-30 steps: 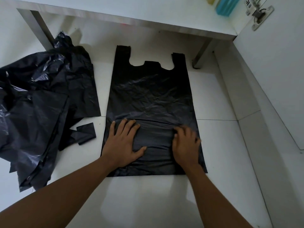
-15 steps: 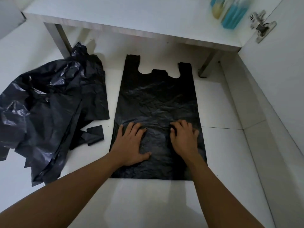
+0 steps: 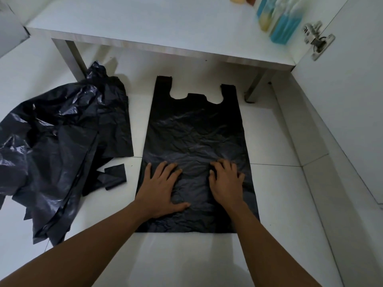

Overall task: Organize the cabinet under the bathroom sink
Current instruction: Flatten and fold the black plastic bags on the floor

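Head view: left hand [image 3: 163, 188] and right hand [image 3: 227, 183], fingers spread flat, press the black bag [image 3: 195, 137]; thin, slippery film, probably best gripped at its handles.

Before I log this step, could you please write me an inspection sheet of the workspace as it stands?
Surface: white tiled floor, bare around the bags.
Job's things: flat black bag spread out, handles pointing toward the cabinet shelf; small folded bag lies to its left.
Clutter: crumpled pile of black bags at left.
Hands: left hand and right hand lie palm down on the flat bag's lower half, gripping nothing.
Cables: nothing seen.
Surroundings: bottles on the shelf at right; open door with hinge.
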